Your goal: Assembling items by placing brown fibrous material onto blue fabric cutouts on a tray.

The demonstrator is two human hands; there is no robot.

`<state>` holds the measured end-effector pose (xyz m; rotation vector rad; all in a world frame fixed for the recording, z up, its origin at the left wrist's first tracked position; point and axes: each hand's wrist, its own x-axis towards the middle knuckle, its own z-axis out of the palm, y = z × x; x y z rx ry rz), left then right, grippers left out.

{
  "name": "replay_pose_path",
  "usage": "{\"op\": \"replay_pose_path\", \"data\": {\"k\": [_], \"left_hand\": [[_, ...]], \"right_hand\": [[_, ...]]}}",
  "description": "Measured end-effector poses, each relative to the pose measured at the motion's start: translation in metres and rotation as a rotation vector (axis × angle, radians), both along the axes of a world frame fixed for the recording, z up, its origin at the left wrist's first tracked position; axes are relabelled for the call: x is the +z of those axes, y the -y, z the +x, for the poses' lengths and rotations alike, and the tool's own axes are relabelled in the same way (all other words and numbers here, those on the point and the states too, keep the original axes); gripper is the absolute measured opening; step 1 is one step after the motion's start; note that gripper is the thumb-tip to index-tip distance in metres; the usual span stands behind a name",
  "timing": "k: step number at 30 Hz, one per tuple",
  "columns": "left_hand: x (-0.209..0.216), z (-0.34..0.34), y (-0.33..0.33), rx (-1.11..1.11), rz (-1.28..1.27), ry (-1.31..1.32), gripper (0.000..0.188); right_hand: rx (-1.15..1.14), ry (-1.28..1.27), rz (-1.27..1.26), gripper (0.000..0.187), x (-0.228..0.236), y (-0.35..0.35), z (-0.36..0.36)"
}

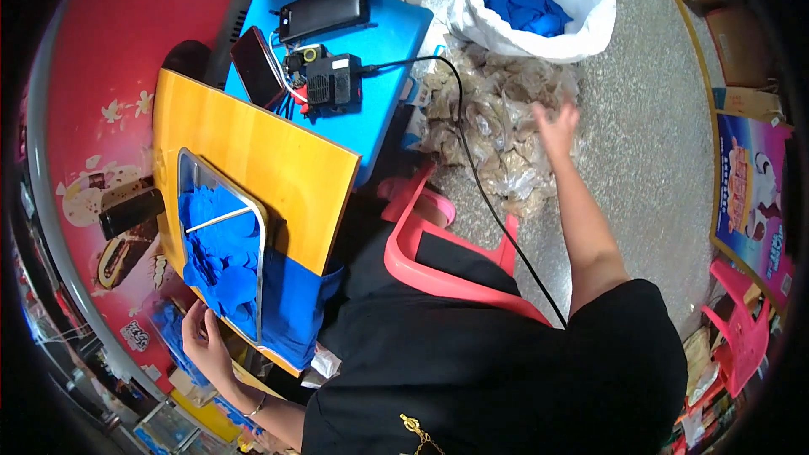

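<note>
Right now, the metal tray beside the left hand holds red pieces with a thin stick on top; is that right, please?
Not quite: the head view shows blue pieces in the metal tray beside the left hand, with the thin stick on top.

Clear packets [497, 126] — contents indistinct
</note>
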<state>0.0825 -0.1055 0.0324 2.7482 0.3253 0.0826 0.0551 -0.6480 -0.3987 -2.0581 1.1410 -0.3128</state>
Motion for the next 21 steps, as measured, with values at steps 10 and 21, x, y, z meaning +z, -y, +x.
{"op": "replay_pose_path", "data": {"k": [10,21], "left_hand": [[-0.009,0.010,-0.012,-0.029,0.158,-0.016,0.024],[-0.004,0.011,-0.004,-0.012,0.228,-0.082,0.023]], "right_hand": [[-0.981,-0.244,1.008,0.095,-0.115,-0.031,-0.171],[-1.074,0.180,1.527,0.069,-0.214,-0.083,-0.181]]}}
